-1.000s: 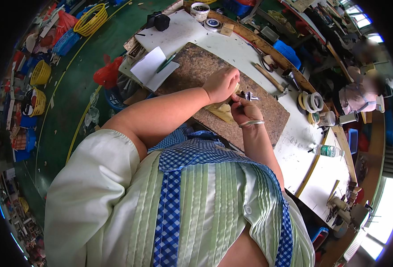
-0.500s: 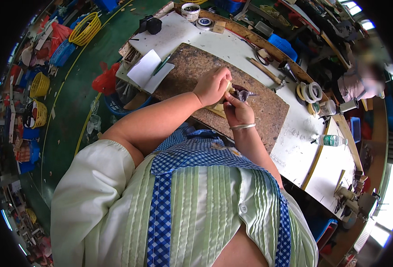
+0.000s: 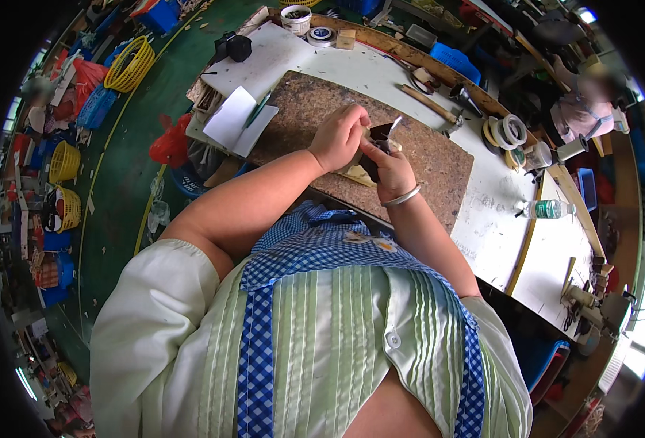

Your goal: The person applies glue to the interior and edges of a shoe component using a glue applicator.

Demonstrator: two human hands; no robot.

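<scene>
A white counter was spread out before the person, and a brown mottled board was laid on it. Near the board's left side a folded white paper was placed; beyond its far edge a wooden-handled hammer could be seen. Over the board were held the left hand and the right hand, just beside each other. A pale yellow piece, partly hidden, was left on the board below them. Between the hands a dark glossy piece was held: the right grip was closed on it, while the left grip was narrow, pinched at its left edge, with the fingertips partly hidden. The dark glossy piece, directed rightward half a second earlier, had been turned to the far side; the handling was thus judged unfinished.
</scene>
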